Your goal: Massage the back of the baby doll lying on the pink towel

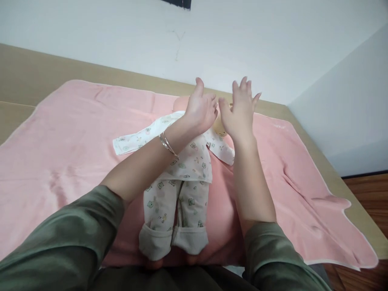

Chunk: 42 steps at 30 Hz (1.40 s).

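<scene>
My left hand (201, 109) is raised above the upper part of a white printed baby top (194, 161), palm turned inward, fingers apart and nothing in it. To its right my right hand (239, 109) is held up with spread fingers, also bare. Below the top lie matching printed trousers (190, 202) with turned-up cuffs, and small skin-coloured feet show under them. The head end of the dressed figure is mostly hidden behind my left hand. Partly behind my right hand sits a yellowish round object (220, 127).
A pink blanket (81, 133) with white edging is spread under the clothes, over a light wooden surface (30, 64). Beyond it stands a white wall (121, 36). Reddish-brown wood (370, 194) shows at the right.
</scene>
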{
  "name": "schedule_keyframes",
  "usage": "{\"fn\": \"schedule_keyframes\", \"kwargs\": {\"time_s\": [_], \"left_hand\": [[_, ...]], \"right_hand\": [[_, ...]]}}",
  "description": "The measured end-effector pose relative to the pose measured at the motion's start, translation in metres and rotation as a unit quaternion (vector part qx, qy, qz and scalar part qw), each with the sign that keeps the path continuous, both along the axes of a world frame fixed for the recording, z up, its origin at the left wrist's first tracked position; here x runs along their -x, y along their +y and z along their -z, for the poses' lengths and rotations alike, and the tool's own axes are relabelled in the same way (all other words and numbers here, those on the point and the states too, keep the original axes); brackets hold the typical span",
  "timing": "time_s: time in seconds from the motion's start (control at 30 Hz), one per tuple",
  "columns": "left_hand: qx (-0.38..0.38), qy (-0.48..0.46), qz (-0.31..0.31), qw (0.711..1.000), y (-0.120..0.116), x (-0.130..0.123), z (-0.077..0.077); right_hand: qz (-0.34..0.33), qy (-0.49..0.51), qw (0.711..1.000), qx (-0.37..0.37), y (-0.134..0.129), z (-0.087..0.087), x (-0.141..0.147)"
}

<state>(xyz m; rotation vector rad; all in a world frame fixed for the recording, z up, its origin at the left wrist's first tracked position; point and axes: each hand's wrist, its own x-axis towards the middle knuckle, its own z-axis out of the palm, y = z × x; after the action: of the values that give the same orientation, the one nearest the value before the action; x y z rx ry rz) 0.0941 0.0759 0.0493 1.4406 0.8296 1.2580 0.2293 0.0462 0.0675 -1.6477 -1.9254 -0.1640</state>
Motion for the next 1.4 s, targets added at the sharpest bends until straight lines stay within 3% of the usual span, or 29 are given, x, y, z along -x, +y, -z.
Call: {"fn": "schedule_keyframes", "kwargs": {"time_s": [0.17, 0.33, 0.5, 0.7, 0.8, 0.97, 1.07, 1.2, 1.3, 1.4], "left_hand": [[0.154, -0.13, 0.091, 0.975, -0.02, -0.002, -0.026], [0.22, -0.185, 0.17, 0.943, -0.031, -0.006, -0.029], [0.164, -0.054, 0.135, 0.976, -0.031, 0.005, -0.018], [0.05, 0.093, 0.13, 0.986, -0.044, 0.05, -0.007], [0.025, 0.113, 0.108, 0.987, -0.057, 0.071, -0.021], [0.003, 0.169, 0.059, 0.984, -0.088, 0.092, -0.059], [0.04, 0.13, 0.058, 0.989, -0.101, 0.098, -0.074], [0.142, -0.029, 0.076, 0.986, -0.108, 0.102, -0.084], [0.18, -0.076, 0.052, 0.979, -0.104, 0.101, -0.08], [0.182, -0.013, 0.052, 0.982, -0.095, 0.096, -0.066]], "right_hand": [[-0.011, -0.05, 0.998, 0.019, 0.0, 0.009, 0.018], [0.006, -0.061, 0.998, -0.012, 0.004, 0.012, 0.017], [0.002, -0.009, 1.0, 0.024, 0.009, 0.007, 0.011], [-0.003, 0.0, 1.0, 0.008, 0.01, 0.003, 0.011], [0.028, -0.006, 1.0, 0.013, 0.009, 0.0, 0.015], [0.064, -0.023, 0.996, 0.049, 0.006, -0.004, 0.02], [0.023, -0.014, 0.999, 0.023, 0.008, 0.003, 0.018], [-0.015, 0.01, 1.0, 0.003, 0.015, 0.019, 0.009], [-0.037, 0.013, 0.999, 0.004, 0.017, 0.029, 0.003], [-0.051, 0.031, 0.998, -0.004, 0.006, 0.024, 0.008]]}}
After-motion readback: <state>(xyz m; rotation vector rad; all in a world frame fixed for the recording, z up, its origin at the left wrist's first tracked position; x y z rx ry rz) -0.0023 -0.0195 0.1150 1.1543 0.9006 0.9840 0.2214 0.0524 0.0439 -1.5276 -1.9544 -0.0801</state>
